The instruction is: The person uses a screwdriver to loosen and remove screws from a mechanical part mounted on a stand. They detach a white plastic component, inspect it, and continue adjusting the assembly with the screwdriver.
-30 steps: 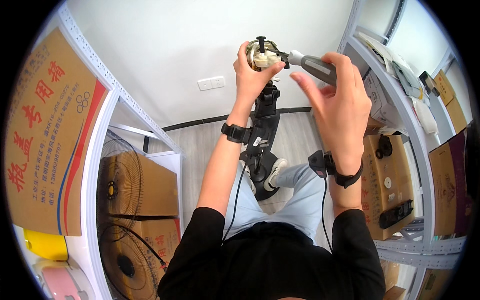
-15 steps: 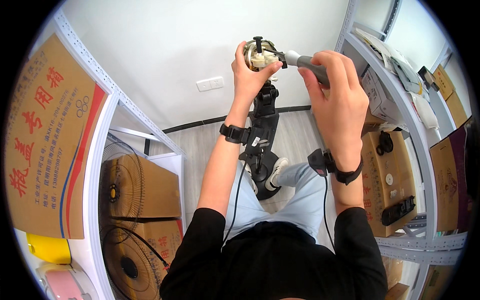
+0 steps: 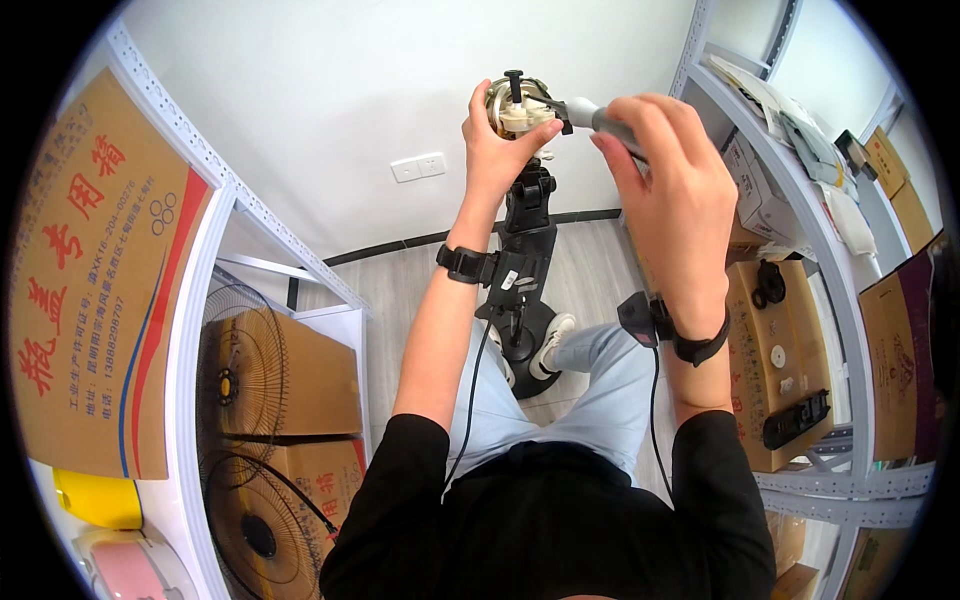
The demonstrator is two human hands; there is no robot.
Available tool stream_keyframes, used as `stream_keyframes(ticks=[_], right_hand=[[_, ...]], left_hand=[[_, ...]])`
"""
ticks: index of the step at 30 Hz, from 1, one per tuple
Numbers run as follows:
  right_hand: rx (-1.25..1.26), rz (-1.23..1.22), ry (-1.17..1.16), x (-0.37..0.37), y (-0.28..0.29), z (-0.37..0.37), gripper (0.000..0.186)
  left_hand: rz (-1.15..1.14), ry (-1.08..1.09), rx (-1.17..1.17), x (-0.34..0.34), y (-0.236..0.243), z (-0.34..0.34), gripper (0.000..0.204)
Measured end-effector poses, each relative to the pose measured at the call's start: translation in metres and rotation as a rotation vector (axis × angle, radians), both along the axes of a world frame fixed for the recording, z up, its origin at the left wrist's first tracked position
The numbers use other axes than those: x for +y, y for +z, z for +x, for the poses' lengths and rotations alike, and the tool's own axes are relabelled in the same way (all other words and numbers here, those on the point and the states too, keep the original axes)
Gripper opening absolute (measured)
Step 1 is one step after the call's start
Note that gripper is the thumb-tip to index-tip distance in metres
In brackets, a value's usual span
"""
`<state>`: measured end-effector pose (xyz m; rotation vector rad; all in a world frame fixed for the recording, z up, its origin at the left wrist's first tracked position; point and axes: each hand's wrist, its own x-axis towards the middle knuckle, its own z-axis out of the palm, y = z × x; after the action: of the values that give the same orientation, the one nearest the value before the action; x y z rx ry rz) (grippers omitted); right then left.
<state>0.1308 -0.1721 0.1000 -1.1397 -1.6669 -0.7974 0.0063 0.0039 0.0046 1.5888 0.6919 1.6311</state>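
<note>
At the top of the stand [image 3: 527, 265], before the white wall [image 3: 330, 100], a bared motor [image 3: 522, 120] is carried, its cream and metal parts exposed, a black knob [image 3: 515, 88] set upright on it. Motor clamped by the left hand [image 3: 497, 155]: fingers wrapped about its left side, thumb laid across the near face. Grey screwdriver [image 3: 600, 120] gripped in the right hand [image 3: 685, 190], fingers curled over the handle, thumb beneath; shaft aimed leftward into the motor. Whether a screw is met by the tip cannot be told; too small. Both wrists are banded with black straps [image 3: 467, 264].

Below, the stand's round base [image 3: 515, 350] is flanked by the shoes [image 3: 553, 347]. To the right, on a carton [image 3: 745, 350], a black ring [image 3: 768, 285], a white disc [image 3: 778, 356] and a long black part [image 3: 797, 420] are laid out. To the left, two wire fan grilles [image 3: 255, 350] are seen in front of brown boxes [image 3: 320, 370]. Wall socket [image 3: 418, 167] sited left of the left hand, well apart.
</note>
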Motion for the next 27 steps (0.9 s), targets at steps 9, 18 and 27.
stream_keyframes(ticks=[9,18,27], right_hand=[[0.212,-0.169,-0.059,-0.004,-0.003,-0.010,0.028],[0.094,-0.071,-0.101,-0.004,-0.002,-0.011,0.027],[0.082,0.059,0.042,0.001,0.001,-0.012,0.025]], left_hand=[[-0.016,0.001,0.002,0.001,-0.001,-0.001,0.114],[-0.029,0.008,-0.003,0.003,-0.002,-0.002,0.113],[-0.014,0.028,0.005,0.003,-0.003,-0.001,0.111]])
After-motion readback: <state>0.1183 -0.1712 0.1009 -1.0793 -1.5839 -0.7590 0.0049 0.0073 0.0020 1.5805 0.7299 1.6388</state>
